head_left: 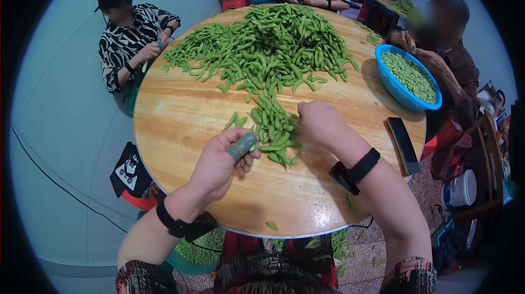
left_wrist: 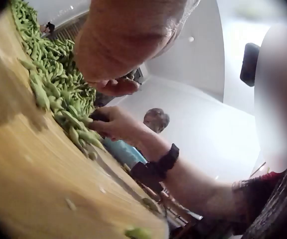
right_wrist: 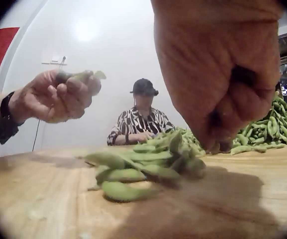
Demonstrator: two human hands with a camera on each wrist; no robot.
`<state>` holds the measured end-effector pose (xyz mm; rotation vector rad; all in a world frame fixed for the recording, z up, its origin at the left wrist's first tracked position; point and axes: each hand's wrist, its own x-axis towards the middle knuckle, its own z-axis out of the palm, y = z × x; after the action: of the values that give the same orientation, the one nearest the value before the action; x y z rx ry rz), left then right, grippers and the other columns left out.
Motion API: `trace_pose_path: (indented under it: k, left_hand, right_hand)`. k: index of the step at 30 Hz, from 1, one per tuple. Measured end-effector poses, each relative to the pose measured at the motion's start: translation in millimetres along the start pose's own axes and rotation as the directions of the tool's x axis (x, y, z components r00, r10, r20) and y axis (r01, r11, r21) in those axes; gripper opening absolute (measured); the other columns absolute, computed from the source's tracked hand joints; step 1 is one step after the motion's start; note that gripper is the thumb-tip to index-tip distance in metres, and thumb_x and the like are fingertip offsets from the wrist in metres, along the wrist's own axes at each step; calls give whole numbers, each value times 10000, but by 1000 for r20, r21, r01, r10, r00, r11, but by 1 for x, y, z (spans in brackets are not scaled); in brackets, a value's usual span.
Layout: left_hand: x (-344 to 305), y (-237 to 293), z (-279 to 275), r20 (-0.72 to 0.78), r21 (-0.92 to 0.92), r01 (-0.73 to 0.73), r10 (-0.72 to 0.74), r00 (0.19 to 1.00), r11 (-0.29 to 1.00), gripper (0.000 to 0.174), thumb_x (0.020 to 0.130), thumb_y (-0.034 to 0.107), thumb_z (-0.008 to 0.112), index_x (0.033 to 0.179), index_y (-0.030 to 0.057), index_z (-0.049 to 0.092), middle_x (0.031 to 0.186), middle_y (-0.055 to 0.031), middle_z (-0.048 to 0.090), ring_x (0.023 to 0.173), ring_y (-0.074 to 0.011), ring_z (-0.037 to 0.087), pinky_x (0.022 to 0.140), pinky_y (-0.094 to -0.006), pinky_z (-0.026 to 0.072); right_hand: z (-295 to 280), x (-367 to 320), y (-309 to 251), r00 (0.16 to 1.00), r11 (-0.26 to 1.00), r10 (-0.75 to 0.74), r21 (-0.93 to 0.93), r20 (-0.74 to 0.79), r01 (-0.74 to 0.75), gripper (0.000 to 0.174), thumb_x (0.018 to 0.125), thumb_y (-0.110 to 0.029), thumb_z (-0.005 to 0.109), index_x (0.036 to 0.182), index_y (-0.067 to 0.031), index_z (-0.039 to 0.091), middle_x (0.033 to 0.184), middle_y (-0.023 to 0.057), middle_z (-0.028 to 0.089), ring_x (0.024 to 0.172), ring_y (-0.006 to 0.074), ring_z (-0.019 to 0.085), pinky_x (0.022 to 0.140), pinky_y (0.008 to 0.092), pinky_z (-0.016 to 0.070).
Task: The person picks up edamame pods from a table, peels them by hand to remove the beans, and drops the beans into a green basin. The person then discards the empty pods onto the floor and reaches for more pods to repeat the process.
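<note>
My left hand, with a grey-green cover on a digit, pinches a green pod above the wooden table. Curled fingers show on my right hand, low beside the small heap of pods; no pod can be made out in its grip. In the right wrist view this hand hangs just behind several near pods, its fingertips close to the tabletop. The left wrist view has my left hand large at the top, its held pod hidden.
A large mound of pods covers the table's far side. At the right stand a blue basket of shelled beans and a dark phone. People sit at the left, far and right sides. Below the near edge is a container of beans.
</note>
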<state>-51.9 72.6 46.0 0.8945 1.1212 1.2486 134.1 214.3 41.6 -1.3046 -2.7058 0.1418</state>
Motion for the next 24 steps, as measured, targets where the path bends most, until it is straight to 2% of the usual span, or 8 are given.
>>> trace_pose_path:
  k: [5,8,10,15,17,18,20,24]
  left_hand:
    - [-38,-10,13,113,-342,74,-37,993,937,164,883,79,547,1031,11,536,874,-63,585,681,-83,538,577,-172,426]
    - [-54,-14,22,94,-367,87,-56,994,926,189,885,94,546,1055,14,518,868,-46,565,659,-74,512,549,-178,422]
    - [-59,-22,24,100,-434,113,-77,992,894,198,887,84,533,1073,19,509,847,-34,551,645,-72,499,534,-181,419]
    - [-74,-36,34,3,-423,139,-152,988,896,233,882,43,487,1115,32,484,778,-4,508,618,-67,471,498,-181,402]
    - [-87,-44,32,111,-76,100,-91,990,992,290,866,23,470,1156,30,475,820,-12,554,636,-84,496,532,-198,418]
    - [-94,-44,34,114,-77,102,-92,989,992,290,866,23,470,1156,30,475,820,-12,554,636,-84,496,532,-198,418]
    - [-108,-37,39,436,507,-323,86,896,799,340,865,25,477,1204,20,458,892,-22,597,687,-97,536,577,-222,438]
    - [-112,-41,39,547,570,-262,-123,828,779,384,872,39,493,1252,16,437,956,-28,616,731,-106,564,631,-240,448]
  right_hand:
    - [-9,-26,-2,984,983,63,180,-168,-33,172,753,-142,575,835,8,596,747,231,603,749,386,596,651,445,476]
    - [-17,-57,-19,979,959,25,283,-202,34,190,762,-156,587,849,12,592,722,240,594,710,393,590,636,450,469]
    - [-14,-75,-34,993,966,89,249,-82,-67,163,765,-160,571,804,-2,585,720,229,600,712,399,589,652,465,474]
    - [0,-106,-32,966,906,196,408,-166,-114,197,784,-191,580,835,0,573,716,235,600,703,388,597,648,461,472]
    - [3,-114,-23,925,878,244,472,-290,-84,202,792,-197,578,832,1,563,696,239,596,679,387,597,625,469,472]
    - [4,-114,-25,925,878,246,471,-289,-87,202,792,-197,578,832,1,563,696,239,596,679,387,597,625,469,472]
    - [6,-111,-34,936,930,272,312,-222,-196,188,792,-188,585,801,-2,561,682,237,594,648,397,592,597,473,475]
    - [29,-101,-41,945,957,266,167,-190,-236,206,792,-194,588,764,6,550,684,232,603,627,396,592,571,470,478]
